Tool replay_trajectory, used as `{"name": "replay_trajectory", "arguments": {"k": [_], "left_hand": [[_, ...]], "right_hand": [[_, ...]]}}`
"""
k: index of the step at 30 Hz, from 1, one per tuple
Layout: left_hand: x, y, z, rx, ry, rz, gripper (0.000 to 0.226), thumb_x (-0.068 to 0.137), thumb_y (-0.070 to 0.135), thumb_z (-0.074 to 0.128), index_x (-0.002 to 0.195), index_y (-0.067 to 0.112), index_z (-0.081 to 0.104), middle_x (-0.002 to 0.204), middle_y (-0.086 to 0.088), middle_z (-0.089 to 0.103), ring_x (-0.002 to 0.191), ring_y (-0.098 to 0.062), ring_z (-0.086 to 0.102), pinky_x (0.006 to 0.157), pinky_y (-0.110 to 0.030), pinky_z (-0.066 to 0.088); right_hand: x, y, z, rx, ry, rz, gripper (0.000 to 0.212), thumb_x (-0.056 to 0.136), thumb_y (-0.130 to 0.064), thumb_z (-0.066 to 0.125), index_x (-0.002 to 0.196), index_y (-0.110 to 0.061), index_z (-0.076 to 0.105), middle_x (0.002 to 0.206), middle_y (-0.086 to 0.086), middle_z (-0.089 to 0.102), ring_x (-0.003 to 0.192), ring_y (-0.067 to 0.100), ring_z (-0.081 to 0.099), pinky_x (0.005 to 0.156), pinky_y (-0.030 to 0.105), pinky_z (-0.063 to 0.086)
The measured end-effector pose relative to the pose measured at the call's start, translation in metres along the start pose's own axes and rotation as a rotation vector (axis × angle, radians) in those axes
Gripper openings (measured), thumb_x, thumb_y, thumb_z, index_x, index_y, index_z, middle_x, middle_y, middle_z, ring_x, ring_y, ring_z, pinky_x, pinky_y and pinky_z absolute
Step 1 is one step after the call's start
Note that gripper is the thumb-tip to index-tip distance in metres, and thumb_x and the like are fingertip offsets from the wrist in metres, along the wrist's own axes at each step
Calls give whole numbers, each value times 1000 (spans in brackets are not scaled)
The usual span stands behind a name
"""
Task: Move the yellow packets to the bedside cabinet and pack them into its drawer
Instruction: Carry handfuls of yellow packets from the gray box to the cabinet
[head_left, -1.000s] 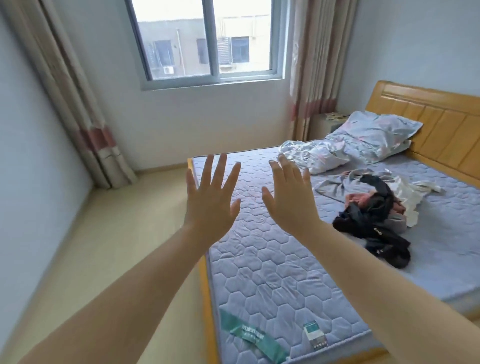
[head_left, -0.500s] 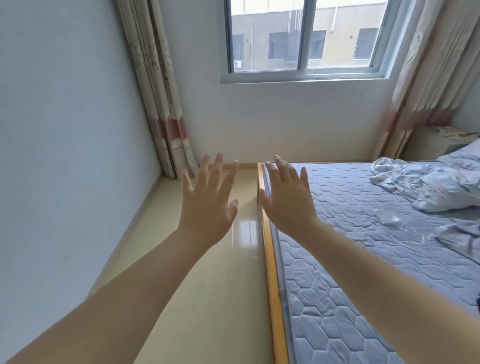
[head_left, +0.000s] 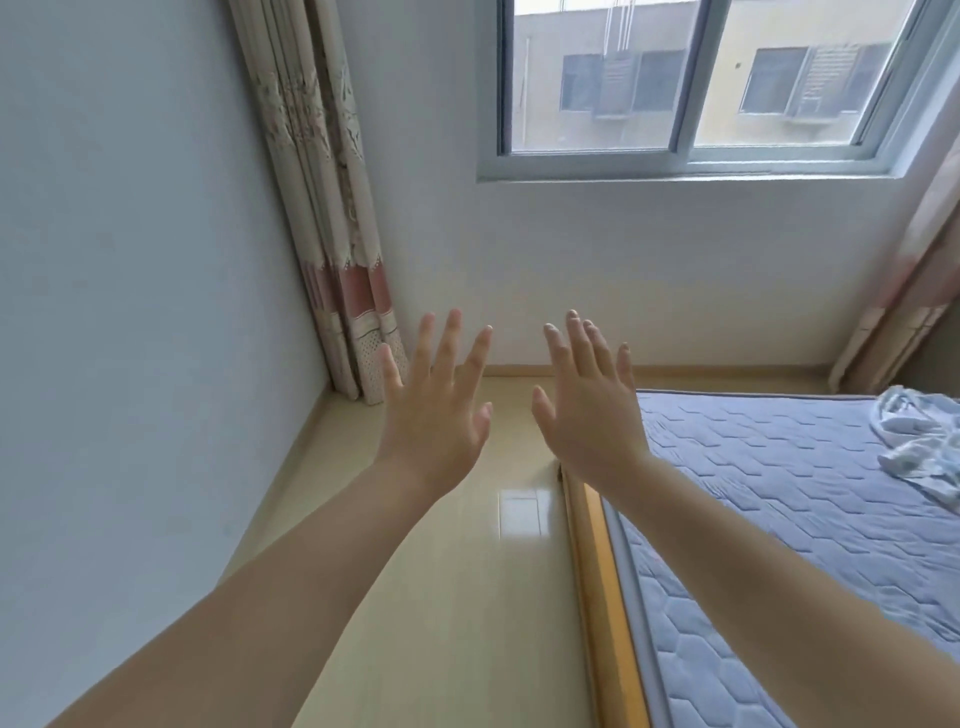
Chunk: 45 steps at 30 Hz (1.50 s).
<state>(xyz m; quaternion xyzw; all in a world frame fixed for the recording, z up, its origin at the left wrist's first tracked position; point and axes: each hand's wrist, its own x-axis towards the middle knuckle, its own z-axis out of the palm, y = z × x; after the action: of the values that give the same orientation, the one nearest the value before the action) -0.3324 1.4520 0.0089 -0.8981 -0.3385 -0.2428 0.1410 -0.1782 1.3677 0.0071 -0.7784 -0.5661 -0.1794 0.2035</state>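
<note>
My left hand (head_left: 434, 415) and my right hand (head_left: 589, 410) are held up in front of me, side by side, backs toward me. All fingers are straight and spread, and both hands hold nothing. They hover above the pale floor beside the bed's left edge. No yellow packets and no bedside cabinet show in this view.
A bed with a blue quilted mattress (head_left: 810, 499) and a wooden frame edge (head_left: 597, 571) fills the right. Crumpled pale bedding (head_left: 919, 441) lies at its far right. A strip of shiny floor (head_left: 467, 571) runs to the window wall. Curtains (head_left: 332, 234) hang in the left corner.
The view has swung left, away from the bed. The pillow, headboard and clothes have left the frame. Both hands stay raised and spread as before.
</note>
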Motion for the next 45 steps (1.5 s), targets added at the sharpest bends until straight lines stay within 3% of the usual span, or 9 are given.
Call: {"name": "replay_trajectory", "arguments": {"k": [4,9,14,18,24,32,40,45], "left_hand": [[91,-69,67,14,69,73,85,87,39,58,150,25,4,159,-12,15,146,-34,11,108,-66,13],[227,-138,138,10,50,173,83,84,39,61,150,21,14,159,-13,15,146,-35,12,108,-66,12],[365,-160,204,-61,59,191,75,89,42,48,152,22,12,160,-12,10,147,-34,6,107,-61,2],[461,-145,265,-146,40,190,69,88,48,24,151,23,14,161,-11,9,148,-33,5,109,-63,7],[625,-119,367,-164,64,253,74,93,45,44,150,26,1,161,-8,-2,148,-31,-5,109,-59,-5],[822,-83,481,-221,9,332,75,97,46,34,151,27,-14,157,-3,-25,143,-25,-27,107,-54,-18],[1022,-19,615,-378,-19,533,75,97,43,39,152,27,-9,159,-3,-20,145,-26,-22,112,-56,-11],[1127,65,668,-460,-43,705,74,97,44,38,152,27,-9,159,-3,-19,145,-25,-22,113,-56,-9]], "right_hand": [[105,5,62,-66,22,16,67,96,-36,43,152,-14,14,160,11,6,147,27,6,116,51,5],[236,20,122,-101,20,105,68,98,-38,39,153,-17,5,161,9,-3,148,25,-3,117,49,-1],[351,68,164,-139,34,183,68,97,-39,41,153,-16,9,160,10,2,148,27,2,116,49,0],[426,125,205,-168,128,225,67,94,-37,49,150,-12,22,158,14,15,146,32,15,115,52,6],[563,244,277,-184,168,304,69,93,-37,52,150,-13,23,158,14,18,145,33,18,114,51,6],[715,383,348,-215,166,374,67,94,-36,49,151,-15,20,159,11,14,146,30,12,115,49,1],[840,539,415,-381,213,567,64,90,-39,38,147,-11,29,156,16,23,143,33,23,112,57,13],[876,639,419,-508,208,748,66,89,-31,57,146,-9,33,155,17,25,142,34,25,111,58,15]]}}
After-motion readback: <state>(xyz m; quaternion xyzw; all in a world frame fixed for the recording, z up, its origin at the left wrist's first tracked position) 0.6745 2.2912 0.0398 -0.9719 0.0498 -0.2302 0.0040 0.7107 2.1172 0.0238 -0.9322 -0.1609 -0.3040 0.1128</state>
